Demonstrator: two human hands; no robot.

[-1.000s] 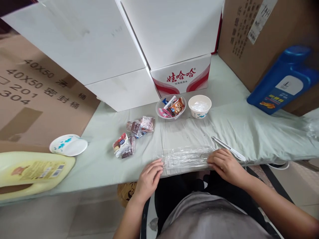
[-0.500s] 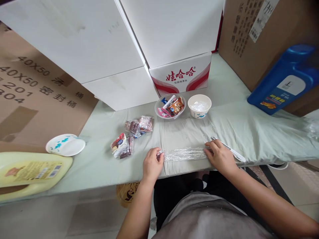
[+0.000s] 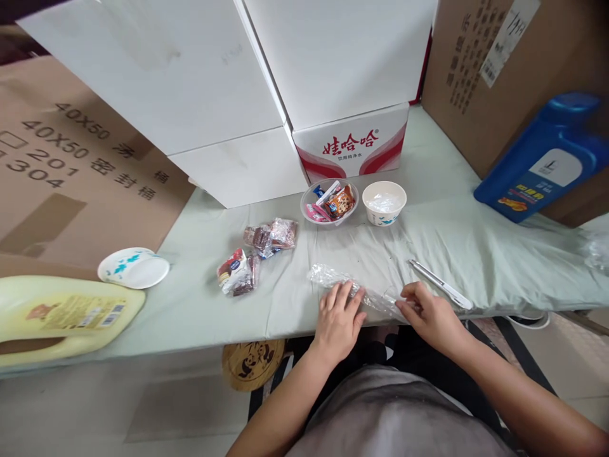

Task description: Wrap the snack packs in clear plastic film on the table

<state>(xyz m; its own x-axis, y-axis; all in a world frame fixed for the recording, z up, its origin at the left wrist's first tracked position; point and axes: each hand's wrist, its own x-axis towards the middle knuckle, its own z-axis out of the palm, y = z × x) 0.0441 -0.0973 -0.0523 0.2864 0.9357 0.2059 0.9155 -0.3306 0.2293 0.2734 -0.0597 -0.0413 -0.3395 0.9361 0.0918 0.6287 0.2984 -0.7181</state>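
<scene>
A crumpled strip of clear plastic film (image 3: 328, 274) lies slantwise near the table's front edge. My left hand (image 3: 339, 320) rests on its middle, fingers spread and pointing away from me. At the strip's near right end, my right hand (image 3: 431, 315) pinches the film between thumb and fingers. Just beyond my right hand lies a slim white-and-grey utility knife (image 3: 440, 284). Several wrapped snacks (image 3: 259, 254) sit in a loose pile to the left of the film. Behind it stand a clear bowl of packaged snacks (image 3: 329, 202) and a paper bowl (image 3: 384, 203) with clear plastic inside.
White cartons (image 3: 352, 143) line the back, with brown cardboard boxes (image 3: 42, 171) on both sides. At left, a paper bowl (image 3: 133, 266) lies tipped beside a pale yellow jug (image 3: 71, 317). A blue bottle (image 3: 542, 165) leans at right. Below is a round panda-print stool (image 3: 252, 365).
My left hand has left the film's left end and moved right, now flat on its middle. The film has turned from level to slanted. My right hand has shifted slightly nearer.
</scene>
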